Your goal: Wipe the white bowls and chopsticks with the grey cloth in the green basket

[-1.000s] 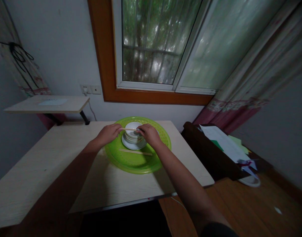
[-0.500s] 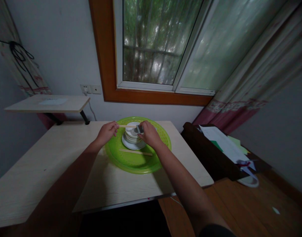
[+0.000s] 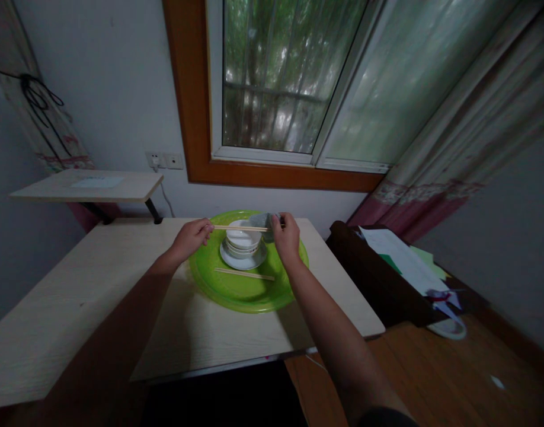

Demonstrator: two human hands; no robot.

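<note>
A round green tray [image 3: 249,296] lies on the pale wooden table [image 3: 76,308]. On it stands a stack of white bowls [image 3: 243,238] on a white plate [image 3: 230,258], with one chopstick [image 3: 244,274] lying in front. My left hand [image 3: 192,236] pinches the left end of another chopstick [image 3: 240,228], held level above the bowls. My right hand [image 3: 286,232] grips a small grey cloth [image 3: 266,220] wrapped round the chopstick's right end.
A small wall shelf [image 3: 88,185] hangs at the back left. A dark cabinet [image 3: 378,279] with papers [image 3: 400,252] stands right of the table. A window [image 3: 272,77] and curtain [image 3: 454,148] fill the wall behind. Wooden floor lies at the lower right.
My right hand has slid the grey cloth rightward along the chopstick, from over the bowls to its right end. The left hand stays put, holding the other end.
</note>
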